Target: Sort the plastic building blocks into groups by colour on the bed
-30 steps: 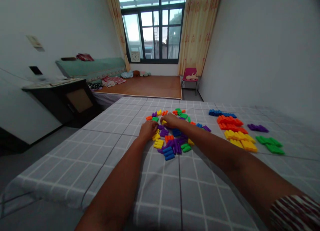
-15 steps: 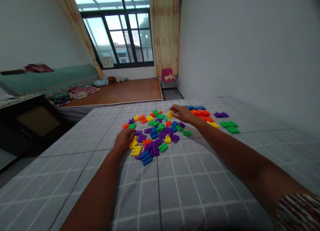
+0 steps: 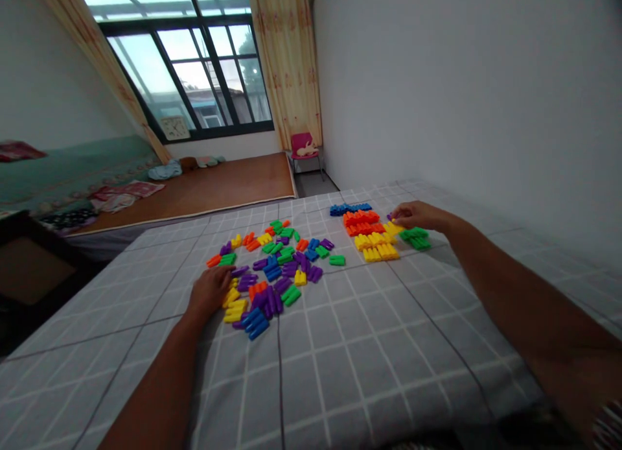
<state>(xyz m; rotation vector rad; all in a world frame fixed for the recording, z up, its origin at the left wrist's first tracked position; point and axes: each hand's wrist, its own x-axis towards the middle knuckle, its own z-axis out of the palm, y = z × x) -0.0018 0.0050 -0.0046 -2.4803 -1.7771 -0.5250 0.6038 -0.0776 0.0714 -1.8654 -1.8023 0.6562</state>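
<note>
My right hand (image 3: 413, 215) pinches a yellow block (image 3: 392, 228) beside the sorted rows on the right. Near it lie yellow rows (image 3: 376, 248), orange-red rows (image 3: 361, 222), a blue row (image 3: 350, 209) and a green group (image 3: 415, 238). A bit of purple shows by my fingertips. My left hand (image 3: 211, 288) rests at the left edge of a mixed pile of purple, blue, green, yellow and orange blocks, its fingertips at a purple block (image 3: 240, 271); whether it grips that block is unclear.
A grey checked cloth (image 3: 340, 346) covers the surface under the blocks. Beyond it are a brown mat (image 3: 233, 184) with clothes at its left, a pink chair (image 3: 302, 142) and a window with curtains. A white wall (image 3: 461, 93) rises on the right.
My right hand has moved right with the yellow block, from the far side of the mixed pile to the sorted rows. The view has turned right; my left hand has stayed by the pile.
</note>
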